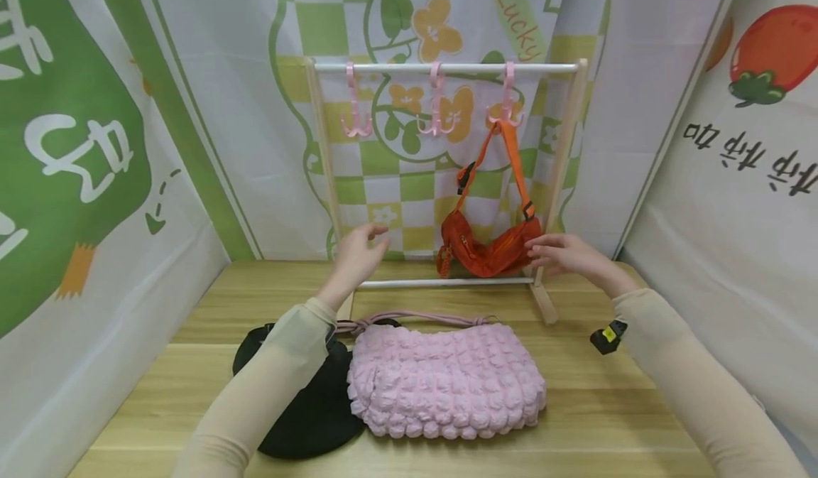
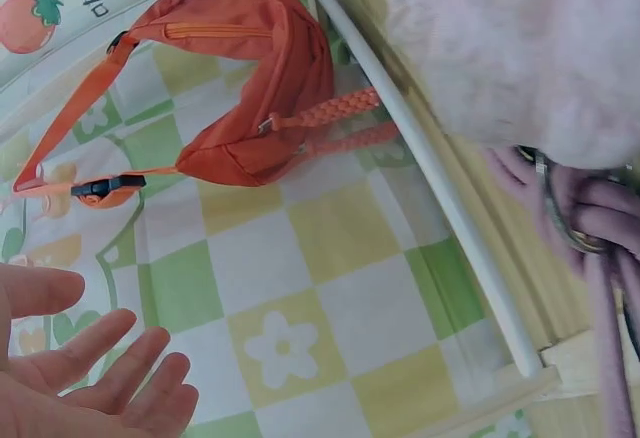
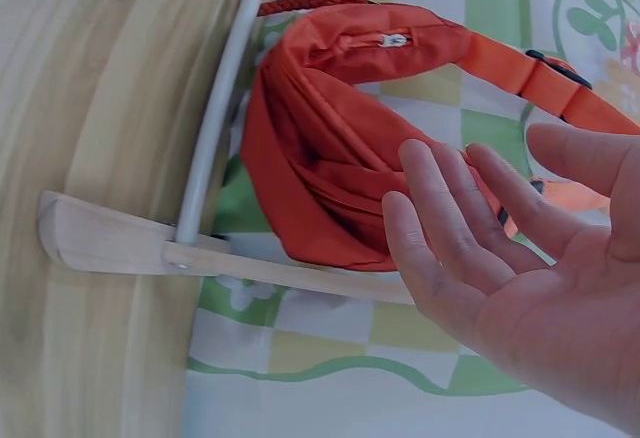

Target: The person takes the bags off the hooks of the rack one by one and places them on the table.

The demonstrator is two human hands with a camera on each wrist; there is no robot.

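Observation:
An orange-red waist bag hangs by its strap from the right-hand pink hook on the rack. My right hand is beside the bag's right end, its fingers loosely extended and overlapping the bag in the right wrist view. My left hand is in front of the rack's left post, relaxed and holding nothing. Below, on the table, lies a pink puffy shoulder bag with a knotted strap. A black bag lies to its left, partly hidden by my left forearm.
The rack has pale wooden posts and a white top bar. Two more pink hooks, one at left and one in the middle, carry nothing. Printed curtains surround the wooden table.

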